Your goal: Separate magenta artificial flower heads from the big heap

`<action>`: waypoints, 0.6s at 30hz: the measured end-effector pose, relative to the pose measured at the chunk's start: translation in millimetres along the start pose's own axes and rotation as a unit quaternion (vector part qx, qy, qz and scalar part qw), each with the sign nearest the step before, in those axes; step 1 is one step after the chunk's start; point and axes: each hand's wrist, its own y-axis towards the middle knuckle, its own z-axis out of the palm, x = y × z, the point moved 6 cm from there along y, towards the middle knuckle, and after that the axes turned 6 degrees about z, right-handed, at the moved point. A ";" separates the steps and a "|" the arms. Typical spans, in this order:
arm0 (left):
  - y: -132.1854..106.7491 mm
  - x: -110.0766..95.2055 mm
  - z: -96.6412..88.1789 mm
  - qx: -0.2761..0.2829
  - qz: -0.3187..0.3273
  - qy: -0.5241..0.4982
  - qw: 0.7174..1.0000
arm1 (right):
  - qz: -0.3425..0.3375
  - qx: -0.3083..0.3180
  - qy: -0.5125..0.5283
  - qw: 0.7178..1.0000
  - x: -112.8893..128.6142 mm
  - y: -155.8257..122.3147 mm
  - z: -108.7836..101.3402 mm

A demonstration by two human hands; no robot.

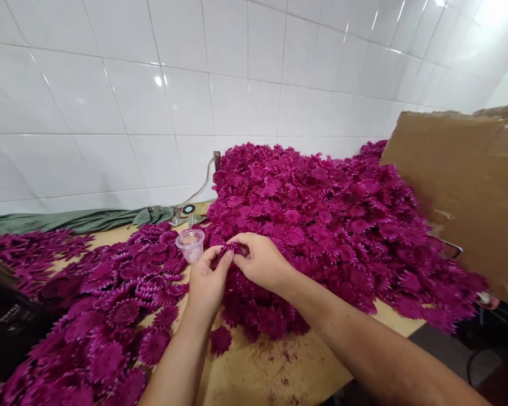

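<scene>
Left hand (207, 282) and right hand (262, 262): fingertips together, both pinching one flower (233, 248) above the table (271, 366). Cup (190, 245), just beside the left hand at 10 o'clock: a stray knuckle could tip it. Heap (322, 214), at 1 o'clock on the table: may slump forward; a hard pull likely tears the flower.
</scene>
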 end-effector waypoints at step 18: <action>1.4 11.6 -7.7 0.000 -0.079 -0.003 0.997 | 0.090 0.100 0.285 0.949 3.4 -0.3 20.0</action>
